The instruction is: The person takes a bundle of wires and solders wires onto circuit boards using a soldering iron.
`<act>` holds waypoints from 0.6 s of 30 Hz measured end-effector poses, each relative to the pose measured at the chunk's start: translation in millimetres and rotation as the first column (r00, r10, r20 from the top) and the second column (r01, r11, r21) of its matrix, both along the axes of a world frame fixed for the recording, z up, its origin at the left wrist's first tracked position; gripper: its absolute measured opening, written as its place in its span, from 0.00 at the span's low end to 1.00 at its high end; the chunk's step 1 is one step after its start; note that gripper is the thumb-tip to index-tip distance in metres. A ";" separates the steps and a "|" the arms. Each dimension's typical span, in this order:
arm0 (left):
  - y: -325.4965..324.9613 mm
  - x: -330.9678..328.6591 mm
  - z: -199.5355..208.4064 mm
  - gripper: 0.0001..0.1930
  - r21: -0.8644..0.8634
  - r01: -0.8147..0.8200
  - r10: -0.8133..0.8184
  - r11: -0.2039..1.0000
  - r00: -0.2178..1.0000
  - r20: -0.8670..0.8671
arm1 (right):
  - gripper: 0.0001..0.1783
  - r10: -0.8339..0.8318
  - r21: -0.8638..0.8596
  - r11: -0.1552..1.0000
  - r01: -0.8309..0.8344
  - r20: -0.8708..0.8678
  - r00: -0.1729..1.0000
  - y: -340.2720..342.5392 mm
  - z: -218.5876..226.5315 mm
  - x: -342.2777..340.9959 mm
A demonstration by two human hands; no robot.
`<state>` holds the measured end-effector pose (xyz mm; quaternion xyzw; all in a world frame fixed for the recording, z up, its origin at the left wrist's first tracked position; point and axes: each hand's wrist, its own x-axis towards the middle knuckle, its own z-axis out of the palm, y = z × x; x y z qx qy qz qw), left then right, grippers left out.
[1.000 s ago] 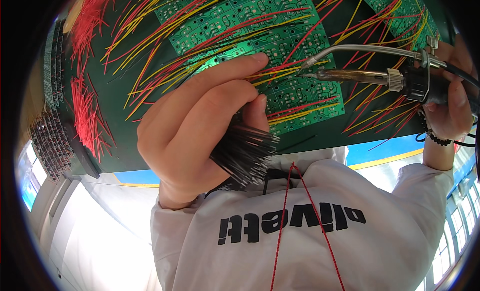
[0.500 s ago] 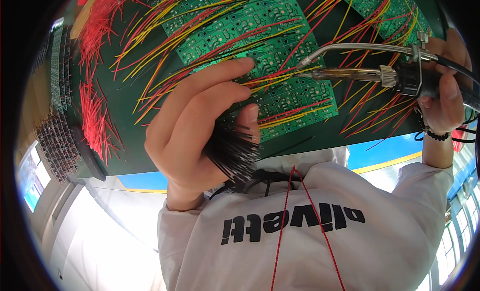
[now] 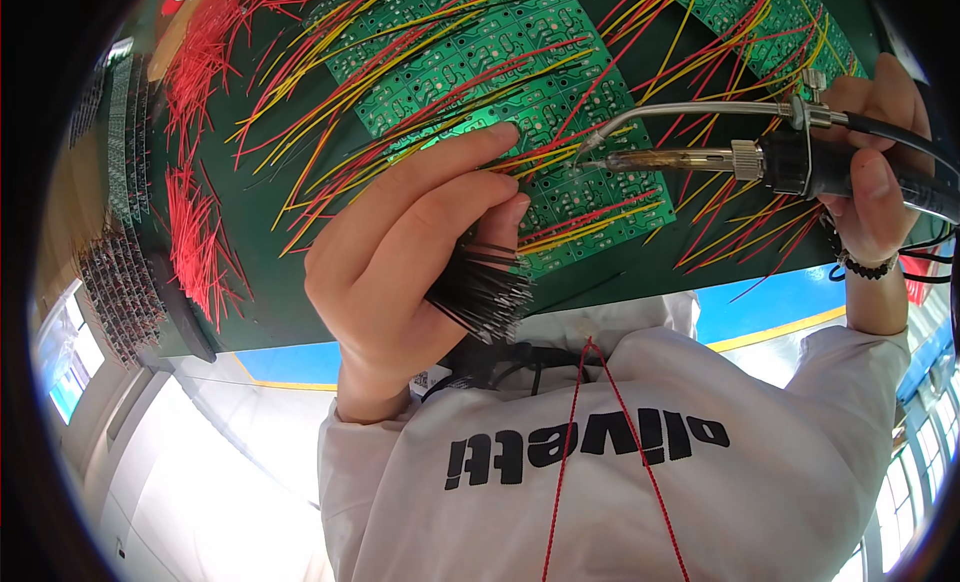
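Note:
My left hand [image 3: 400, 247] is closed around a bundle of black wires [image 3: 482, 300], their ends fanning out below the palm. Its fingertips are over a green circuit board panel [image 3: 595, 207]; whether they pinch a single wire there is hard to see. At the right, my right hand [image 3: 880, 172] grips a soldering iron [image 3: 690, 160] by its black handle. A bent metal solder feed tube [image 3: 690, 110] is clamped above it. Both the iron's tip and the tube's end are at the panel, just right of my left fingertips. Red and yellow wires [image 3: 590, 222] lie in rows across the panel.
Another green panel with wires [image 3: 790, 47] lies at the far right. Loose red wires [image 3: 195, 237] are heaped on the left of the dark green work surface [image 3: 270, 302]. Stacked boards [image 3: 120, 292] stand at the left edge. A black cable [image 3: 905, 137] trails from the iron.
The iron and feed tube have moved left and slightly nearer to me. My left hand has shifted a little to the right, still holding the black wires.

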<state>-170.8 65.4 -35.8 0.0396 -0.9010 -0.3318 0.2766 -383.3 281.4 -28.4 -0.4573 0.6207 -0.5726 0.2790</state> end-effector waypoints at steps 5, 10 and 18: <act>1.6 0.1 1.5 0.08 0.037 -0.023 0.022 0.999 1.000 0.018 | 0.18 0.010 0.005 1.000 -0.010 -0.028 1.000 3.7 -5.9 -7.7; 3.9 0.7 4.2 0.08 0.035 -0.057 0.055 0.998 0.996 0.064 | 0.17 -0.023 0.050 0.998 0.026 -0.046 0.999 4.2 -4.0 -4.0; 2.3 -0.4 0.7 0.08 0.020 -0.037 0.037 0.999 0.999 0.004 | 0.17 -0.066 0.038 0.997 0.068 -0.055 0.996 5.0 -3.7 0.5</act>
